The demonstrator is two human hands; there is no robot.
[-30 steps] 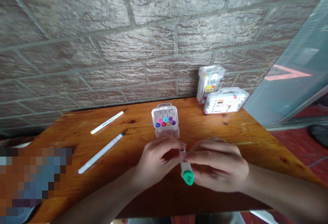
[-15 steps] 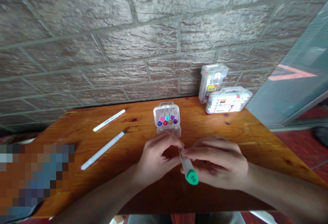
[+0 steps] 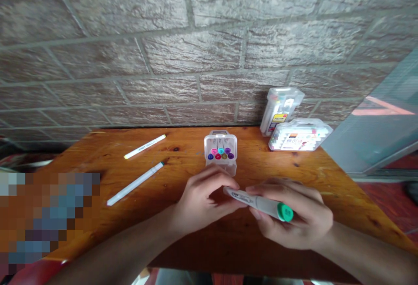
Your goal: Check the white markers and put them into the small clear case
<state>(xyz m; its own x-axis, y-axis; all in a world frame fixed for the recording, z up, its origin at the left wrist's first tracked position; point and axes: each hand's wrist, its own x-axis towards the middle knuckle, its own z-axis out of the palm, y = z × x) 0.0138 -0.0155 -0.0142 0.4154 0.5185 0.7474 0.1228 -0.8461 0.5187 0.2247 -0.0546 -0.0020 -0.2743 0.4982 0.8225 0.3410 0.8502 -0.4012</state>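
A white marker pen (image 3: pixel 266 206) with a green end lies almost sideways between my hands above the table's near side. My left hand (image 3: pixel 199 200) is closed, thumb and forefinger pinching the pen near its grey-white end. On the other side my right hand (image 3: pixel 298 217) grips it by the barrel near the green end, fingers behind and thumb below. Just beyond my left hand, a small clear case (image 3: pixel 220 139) stands with its lid folded toward me; several markers with pink, blue, purple, red and gold ends sit inside.
Two loose white markers rest at the left: a yellow-ended marker (image 3: pixel 145 147) and a longer dark-ended marker (image 3: pixel 135 184). At the back right stand a tall clear marker case (image 3: pixel 277 113) and a wider one (image 3: pixel 300 136). A stone-block wall (image 3: pixel 215 89) borders the wooden table (image 3: pixel 183 145).
The marker has swung from pointing its green end toward me to pointing it right. My right hand has shifted slightly right and down. The whole view has shifted a little.
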